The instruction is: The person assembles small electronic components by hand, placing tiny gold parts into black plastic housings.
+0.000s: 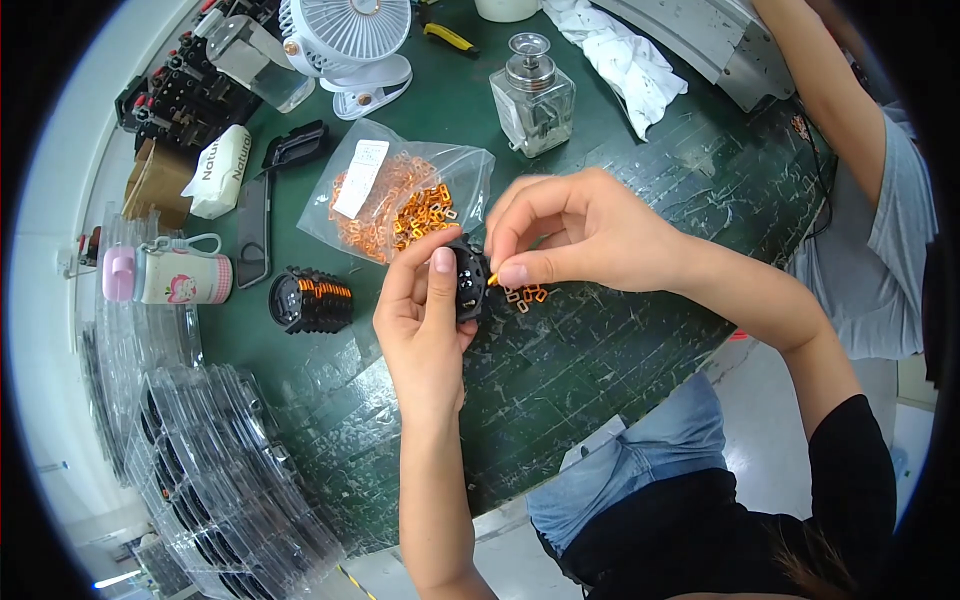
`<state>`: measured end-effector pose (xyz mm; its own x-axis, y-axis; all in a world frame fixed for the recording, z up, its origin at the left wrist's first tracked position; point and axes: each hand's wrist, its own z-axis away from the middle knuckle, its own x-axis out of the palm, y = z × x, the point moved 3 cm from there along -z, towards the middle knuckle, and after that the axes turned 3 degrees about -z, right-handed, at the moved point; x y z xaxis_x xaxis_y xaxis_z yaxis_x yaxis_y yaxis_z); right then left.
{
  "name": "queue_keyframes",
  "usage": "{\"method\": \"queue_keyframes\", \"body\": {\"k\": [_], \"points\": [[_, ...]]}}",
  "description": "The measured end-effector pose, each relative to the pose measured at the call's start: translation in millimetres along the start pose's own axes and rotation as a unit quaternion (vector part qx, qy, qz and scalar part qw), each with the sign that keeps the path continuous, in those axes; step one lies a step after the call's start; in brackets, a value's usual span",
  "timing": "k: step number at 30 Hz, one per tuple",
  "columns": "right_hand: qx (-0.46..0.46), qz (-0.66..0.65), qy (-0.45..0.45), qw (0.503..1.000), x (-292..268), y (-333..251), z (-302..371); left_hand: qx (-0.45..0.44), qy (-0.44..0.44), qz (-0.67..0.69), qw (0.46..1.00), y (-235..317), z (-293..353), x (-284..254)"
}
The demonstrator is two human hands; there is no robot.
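My left hand (425, 300) grips a round black plastic part (469, 278) with a notched rim, held on edge above the green table. My right hand (575, 232) pinches a small orange piece (493, 280) against the part's right rim; whether it sits in a notch I cannot tell. Beneath the right fingers lie several loose orange rectangular loops (526, 297). Just beyond my left hand is a clear plastic bag (325, 205) full of such loops, its mouth toward my hands. To the left stands a stack of black notched parts (311, 301) with a row of orange loops along it.
A glass pump bottle (533, 105), a white clip fan (350, 40) and yellow-handled pliers (450, 39) stand or lie farther back. Left are a pink-lidded bottle (185, 277) and stacked clear trays (225, 470). Another person's arm (830, 95) reaches in at the upper right.
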<state>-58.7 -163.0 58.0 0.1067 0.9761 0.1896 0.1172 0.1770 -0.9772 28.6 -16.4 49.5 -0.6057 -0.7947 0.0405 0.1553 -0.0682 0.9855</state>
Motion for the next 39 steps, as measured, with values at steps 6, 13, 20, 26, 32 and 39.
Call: {"method": "queue_keyframes", "body": {"k": [6, 13, 20, 26, 32, 39], "points": [[0.001, 0.03, 0.002, 1.0, -0.6, -0.6, 0.3, 0.008, -0.012, -0.009, 1.0, 2.1, 1.0, -2.4], [-0.013, 0.021, 0.007, 1.0, -0.5, -1.6, -0.2, 0.014, -0.022, -0.016, 1.0, 1.9, 0.9, -2.5], [-0.026, 0.062, 0.011, 0.998, 2.6, -4.5, 1.2, 0.025, -0.023, -0.02, 0.999, 3.3, 1.4, -2.7], [-0.023, 0.056, 0.014, 0.998, 2.2, -4.7, 1.2, 0.024, -0.03, -0.004, 0.999, 4.3, 1.7, -2.6], [-0.029, 0.057, 0.011, 0.998, 2.4, -4.6, 0.9, 0.029, -0.033, -0.007, 0.999, 2.9, 0.9, -3.8], [-0.025, 0.073, 0.015, 0.997, 2.6, -7.1, 2.2, 0.034, -0.032, -0.023, 0.999, 6.3, 2.3, -2.0]]}}
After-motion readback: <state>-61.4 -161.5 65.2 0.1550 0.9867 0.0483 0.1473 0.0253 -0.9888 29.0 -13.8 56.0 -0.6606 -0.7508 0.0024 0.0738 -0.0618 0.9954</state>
